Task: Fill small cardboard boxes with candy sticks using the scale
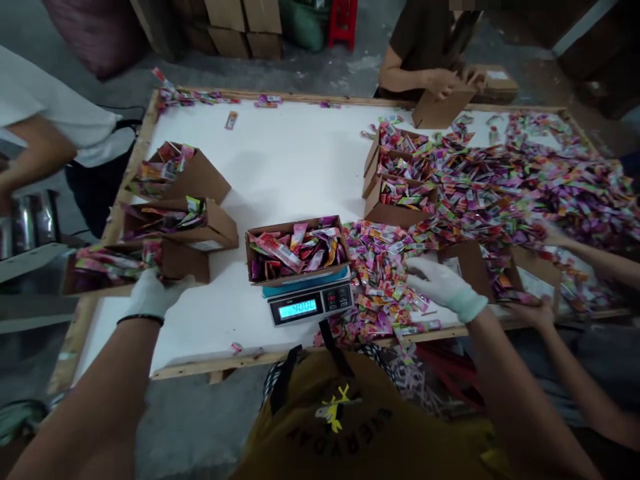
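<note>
My left hand (151, 293), in a white glove, is at the near side of a filled cardboard box (187, 263) on the left of the table. Motion blurs its fingers, so its grip is unclear. My right hand (440, 283), gloved too, is over a pile of small colourful wrapped packets (380, 267), fingers stretched out and apart, with no packet visible in it. Between my hands, an open cardboard box (300, 270) full of packets sits on a digital scale (310, 303) with a lit blue display.
Two more filled boxes (217, 223) (205, 177) stand behind the left one. Several filled boxes (400, 213) line the big packet heap (500, 173). At right, a co-worker's hands (537, 313) hold a box; across the white table (300, 153), another person handles a carton (440, 107). Someone stands left.
</note>
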`<state>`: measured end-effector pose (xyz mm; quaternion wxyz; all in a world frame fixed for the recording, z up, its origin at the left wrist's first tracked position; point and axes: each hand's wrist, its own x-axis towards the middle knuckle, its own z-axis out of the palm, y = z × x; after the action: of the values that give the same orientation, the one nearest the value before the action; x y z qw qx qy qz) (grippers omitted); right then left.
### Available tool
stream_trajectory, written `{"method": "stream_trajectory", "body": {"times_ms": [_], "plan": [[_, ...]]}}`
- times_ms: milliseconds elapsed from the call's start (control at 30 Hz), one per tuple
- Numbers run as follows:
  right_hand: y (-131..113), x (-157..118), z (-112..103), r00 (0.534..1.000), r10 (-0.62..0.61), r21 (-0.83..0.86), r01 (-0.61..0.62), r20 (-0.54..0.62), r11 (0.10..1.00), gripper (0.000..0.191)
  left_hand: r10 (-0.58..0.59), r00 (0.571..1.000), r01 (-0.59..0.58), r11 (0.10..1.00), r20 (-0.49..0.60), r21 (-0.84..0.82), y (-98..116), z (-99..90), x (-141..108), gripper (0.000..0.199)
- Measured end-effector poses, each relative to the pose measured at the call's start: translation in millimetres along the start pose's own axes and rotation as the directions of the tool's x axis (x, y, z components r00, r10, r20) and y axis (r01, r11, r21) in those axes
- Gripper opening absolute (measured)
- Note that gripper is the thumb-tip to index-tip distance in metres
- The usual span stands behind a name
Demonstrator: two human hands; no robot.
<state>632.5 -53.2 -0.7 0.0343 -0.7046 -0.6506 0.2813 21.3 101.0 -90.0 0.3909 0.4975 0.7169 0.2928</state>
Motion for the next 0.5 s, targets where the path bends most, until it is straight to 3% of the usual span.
{"method": "stream_trajectory", "body": {"times_ms": [100,167,233,367,500], "plan": [[1,10,47,0.969,0.16,-0.079,-0.147,0.19,0.986,0.037,-0.24,0.969,0.246,0.949,0.053,-0.199,10,4.4,-2,0.082],[3,15,82,0.928,0.255,-0.13,-0.227,0.272,0.965,0.035,-0.409,0.899,0.438,0.841,0.158,-0.319,21,15.1,-17,0.082],[6,17,115,0.914,0.284,-0.146,-0.251,0.288,0.957,0.038,-0.484,0.846,0.533,0.776,0.223,-0.337,34,29.5,-35,0.076],[13,18,154,0.908,0.328,-0.175,-0.289,0.262,0.941,0.039,-0.396,0.889,0.451,0.844,0.229,-0.291,68,58.5,-58,0.068],[21,24,153,0.915,0.315,-0.171,-0.278,0.252,0.945,0.026,-0.152,0.965,0.208,0.94,0.214,-0.271,116,80.8,-71,0.073]]}}
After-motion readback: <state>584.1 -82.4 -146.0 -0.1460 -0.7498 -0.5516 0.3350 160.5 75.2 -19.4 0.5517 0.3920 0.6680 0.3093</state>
